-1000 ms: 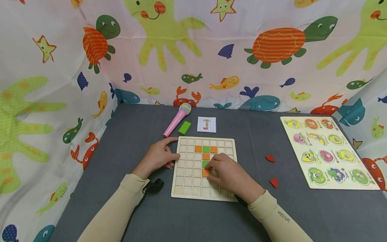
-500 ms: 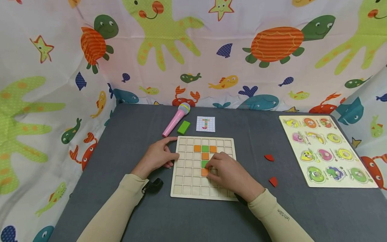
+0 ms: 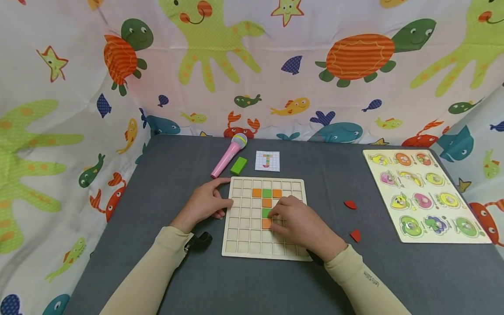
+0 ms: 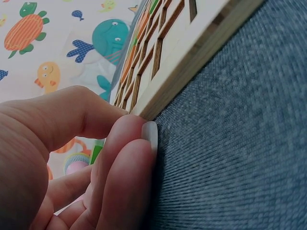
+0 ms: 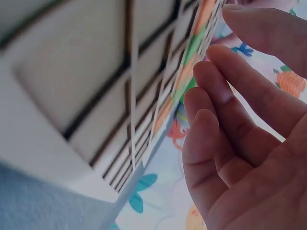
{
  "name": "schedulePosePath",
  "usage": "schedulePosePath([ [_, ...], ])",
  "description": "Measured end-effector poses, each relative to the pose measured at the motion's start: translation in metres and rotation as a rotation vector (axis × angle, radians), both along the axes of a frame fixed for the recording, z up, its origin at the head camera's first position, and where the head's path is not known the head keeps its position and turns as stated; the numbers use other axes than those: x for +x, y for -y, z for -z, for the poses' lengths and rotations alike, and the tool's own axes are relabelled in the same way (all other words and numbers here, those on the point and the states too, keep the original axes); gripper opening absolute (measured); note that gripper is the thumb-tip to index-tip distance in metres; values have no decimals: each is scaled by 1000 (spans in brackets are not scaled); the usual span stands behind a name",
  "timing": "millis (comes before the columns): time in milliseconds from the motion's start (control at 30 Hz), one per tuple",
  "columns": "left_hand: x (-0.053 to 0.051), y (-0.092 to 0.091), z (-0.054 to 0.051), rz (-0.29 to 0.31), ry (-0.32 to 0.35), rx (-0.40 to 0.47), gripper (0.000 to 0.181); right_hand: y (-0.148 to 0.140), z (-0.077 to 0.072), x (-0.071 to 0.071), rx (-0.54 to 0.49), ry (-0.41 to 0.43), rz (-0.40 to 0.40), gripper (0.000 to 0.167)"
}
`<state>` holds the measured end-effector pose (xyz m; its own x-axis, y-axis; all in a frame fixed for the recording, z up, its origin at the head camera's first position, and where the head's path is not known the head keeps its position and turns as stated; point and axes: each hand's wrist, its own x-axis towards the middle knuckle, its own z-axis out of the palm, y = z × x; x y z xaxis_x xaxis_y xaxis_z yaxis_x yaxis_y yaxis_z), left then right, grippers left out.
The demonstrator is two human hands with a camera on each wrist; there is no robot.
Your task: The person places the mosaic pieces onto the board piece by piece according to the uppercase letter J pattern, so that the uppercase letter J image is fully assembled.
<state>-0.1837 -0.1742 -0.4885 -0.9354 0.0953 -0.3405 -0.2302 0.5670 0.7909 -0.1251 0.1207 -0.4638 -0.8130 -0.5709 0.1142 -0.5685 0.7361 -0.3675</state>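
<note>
A square wooden grid board (image 3: 244, 236) lies on the dark table. Orange and green tiles fill a short row and a column below it, ending in an orange tile (image 3: 266, 223) under a green tile (image 3: 265, 212). My left hand (image 3: 202, 202) rests at the board's left side, forefinger reaching the upper left corner and thumb touching the edge. In the left wrist view, its other fingers curl beside the board's wooden edge (image 4: 187, 69). My right hand (image 3: 301, 223) is over the column, fingers bent. The right wrist view shows thumb and fingers apart, nothing between them.
Two red pieces, an upper one (image 3: 350, 204) and a lower one (image 3: 355, 236), lie right of the board. Behind it are a pattern card (image 3: 267, 161), a green block (image 3: 238, 166) and a pink toy microphone (image 3: 226, 159). A fruit puzzle board (image 3: 445, 239) lies far right.
My right hand has shifted very slightly up and right from the column. The left hand stays at the board's edge. The tiles look the same, and the whole view has drifted a little.
</note>
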Motion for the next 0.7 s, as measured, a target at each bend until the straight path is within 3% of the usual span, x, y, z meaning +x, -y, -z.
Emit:
schedulePosePath([
  [300,0,2,0,-4,-4,-14,76,-35,-16,5,9,40,115,24],
  [700,1,1,-1,1,-10,-1,75,-134,-16,36,71,-38,213,34],
])
